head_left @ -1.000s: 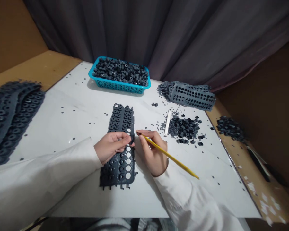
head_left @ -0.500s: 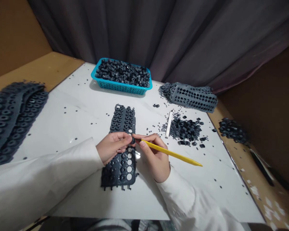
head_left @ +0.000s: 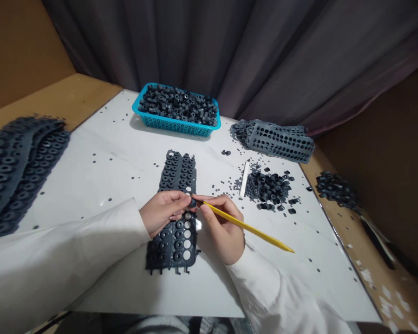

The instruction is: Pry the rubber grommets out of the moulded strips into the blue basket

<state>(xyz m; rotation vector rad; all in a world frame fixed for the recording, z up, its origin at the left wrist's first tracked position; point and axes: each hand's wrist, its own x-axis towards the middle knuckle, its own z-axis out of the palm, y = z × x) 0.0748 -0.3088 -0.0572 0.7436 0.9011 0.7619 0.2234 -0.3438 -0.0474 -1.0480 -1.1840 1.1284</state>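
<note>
My left hand pinches a small black rubber bushing between thumb and fingertips, just above a dark moulded rubber sheet. My right hand grips a slim tool with a yellow handle like a pen. Its tip meets the bushing, though the fingers partly hide the contact. Rows of ring-shaped bushings stand in the sheet, which lies lengthwise before me. Along its right edge several round holes show white table through them.
A blue basket full of bushings stands at the back. Punched sheets lie at back right, near a pile of loose bushings and a white stick. Stacked sheets lie left; more bushings and a dark-handled tool lie right.
The yellow handle has tilted slightly, its free end dropping a little, as my right hand shifts slightly left. My left hand stays on the bushing.
</note>
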